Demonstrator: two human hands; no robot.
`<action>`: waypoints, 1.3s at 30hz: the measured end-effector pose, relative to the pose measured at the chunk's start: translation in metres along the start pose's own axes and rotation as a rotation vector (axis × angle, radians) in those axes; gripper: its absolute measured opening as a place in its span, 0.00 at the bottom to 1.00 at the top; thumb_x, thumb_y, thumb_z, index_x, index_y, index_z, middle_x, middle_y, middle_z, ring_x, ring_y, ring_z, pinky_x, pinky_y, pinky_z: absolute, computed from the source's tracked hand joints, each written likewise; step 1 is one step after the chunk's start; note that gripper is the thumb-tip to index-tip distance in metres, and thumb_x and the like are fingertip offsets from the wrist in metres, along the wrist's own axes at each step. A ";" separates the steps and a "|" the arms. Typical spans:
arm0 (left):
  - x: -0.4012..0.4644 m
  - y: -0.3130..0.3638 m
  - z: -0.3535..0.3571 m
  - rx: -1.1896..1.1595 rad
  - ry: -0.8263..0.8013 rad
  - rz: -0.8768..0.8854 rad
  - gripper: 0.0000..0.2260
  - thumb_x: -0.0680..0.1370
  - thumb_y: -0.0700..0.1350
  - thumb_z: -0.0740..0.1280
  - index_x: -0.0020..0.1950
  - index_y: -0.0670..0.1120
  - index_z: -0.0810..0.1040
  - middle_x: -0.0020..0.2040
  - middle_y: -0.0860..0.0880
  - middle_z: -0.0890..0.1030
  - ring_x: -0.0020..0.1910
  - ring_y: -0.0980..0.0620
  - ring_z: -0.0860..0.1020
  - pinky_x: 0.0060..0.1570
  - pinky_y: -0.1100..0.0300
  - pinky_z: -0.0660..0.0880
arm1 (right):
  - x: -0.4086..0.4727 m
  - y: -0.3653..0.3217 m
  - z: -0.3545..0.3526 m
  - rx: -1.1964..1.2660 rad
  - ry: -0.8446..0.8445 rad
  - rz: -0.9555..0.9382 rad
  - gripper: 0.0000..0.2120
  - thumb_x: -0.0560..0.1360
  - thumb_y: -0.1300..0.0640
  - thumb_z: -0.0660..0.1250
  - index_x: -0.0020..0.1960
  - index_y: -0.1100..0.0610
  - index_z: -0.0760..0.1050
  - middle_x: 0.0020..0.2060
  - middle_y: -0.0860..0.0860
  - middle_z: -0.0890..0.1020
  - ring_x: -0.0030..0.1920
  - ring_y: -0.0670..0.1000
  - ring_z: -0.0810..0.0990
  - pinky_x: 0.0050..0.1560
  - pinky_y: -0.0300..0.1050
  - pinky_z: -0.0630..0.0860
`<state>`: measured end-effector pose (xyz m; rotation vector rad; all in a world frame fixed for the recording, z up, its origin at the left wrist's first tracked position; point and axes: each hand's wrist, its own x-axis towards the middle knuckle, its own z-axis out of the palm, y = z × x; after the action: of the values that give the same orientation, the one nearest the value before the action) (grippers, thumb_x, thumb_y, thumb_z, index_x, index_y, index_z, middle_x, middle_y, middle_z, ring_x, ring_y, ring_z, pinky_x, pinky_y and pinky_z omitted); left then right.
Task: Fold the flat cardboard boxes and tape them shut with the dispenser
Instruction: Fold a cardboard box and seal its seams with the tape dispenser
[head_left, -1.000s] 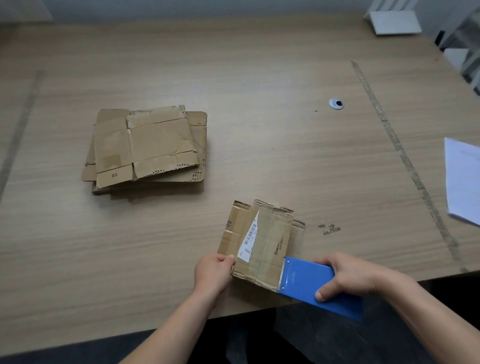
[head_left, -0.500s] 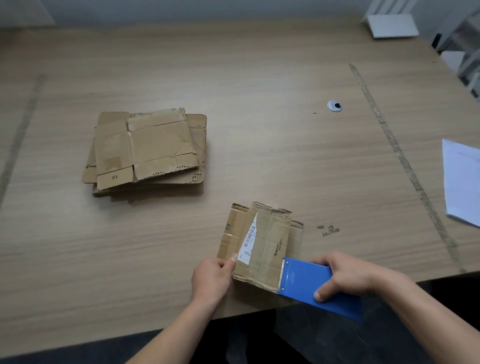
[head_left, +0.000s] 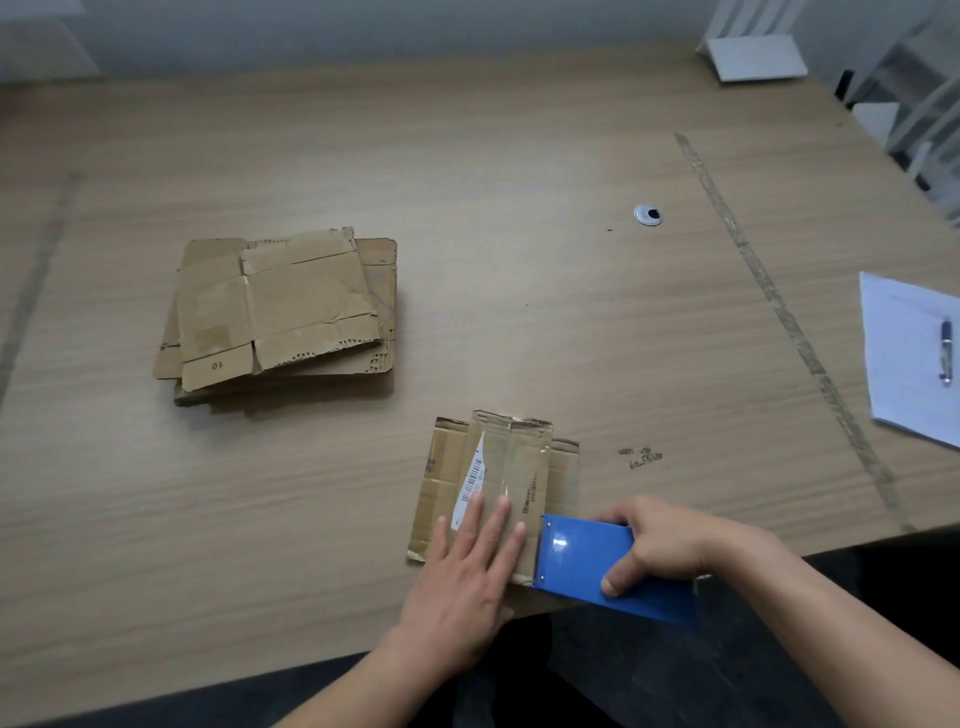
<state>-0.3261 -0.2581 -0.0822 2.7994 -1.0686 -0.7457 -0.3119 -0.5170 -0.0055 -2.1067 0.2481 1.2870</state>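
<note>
Head view: left hand (head_left: 470, 564) flat, fingers straight, pressing the box (head_left: 493, 483); right hand (head_left: 657, 545) grips the dispenser (head_left: 587, 564) beside it. We'd press firmly and snap the tape cleanly.

Left hand (head_left: 470, 566) fingers (head_left: 500, 519) now flat atop box (head_left: 498, 478), no longer pinching edge.

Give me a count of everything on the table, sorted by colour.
Brown: 2, the stack of flat cardboard boxes and the taped box
Blue: 1, the tape dispenser
White: 2, the paper sheets, the stand
Silver: 2, the pen, the grommet
Total: 7
</note>
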 end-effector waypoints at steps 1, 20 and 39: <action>0.001 -0.003 0.005 0.016 0.034 0.003 0.38 0.81 0.56 0.57 0.75 0.51 0.29 0.77 0.47 0.28 0.73 0.44 0.23 0.74 0.34 0.40 | 0.001 0.000 0.000 0.003 0.000 -0.004 0.22 0.62 0.49 0.79 0.55 0.46 0.81 0.44 0.44 0.87 0.45 0.45 0.86 0.49 0.45 0.81; 0.002 -0.006 0.022 0.133 0.263 0.023 0.35 0.69 0.42 0.54 0.78 0.49 0.62 0.79 0.44 0.60 0.77 0.40 0.55 0.71 0.36 0.62 | -0.018 0.033 -0.015 -0.074 0.018 0.066 0.23 0.60 0.45 0.79 0.54 0.48 0.82 0.46 0.45 0.87 0.47 0.47 0.86 0.53 0.48 0.81; 0.000 -0.007 0.025 0.108 0.286 0.016 0.36 0.68 0.45 0.56 0.79 0.49 0.60 0.80 0.43 0.58 0.78 0.39 0.54 0.66 0.35 0.66 | 0.016 -0.035 0.007 -0.294 0.085 0.268 0.22 0.67 0.43 0.78 0.51 0.56 0.78 0.47 0.53 0.82 0.48 0.54 0.82 0.45 0.46 0.76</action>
<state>-0.3330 -0.2496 -0.1061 2.8645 -1.1058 -0.2803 -0.2926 -0.4835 -0.0065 -2.4449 0.4119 1.4626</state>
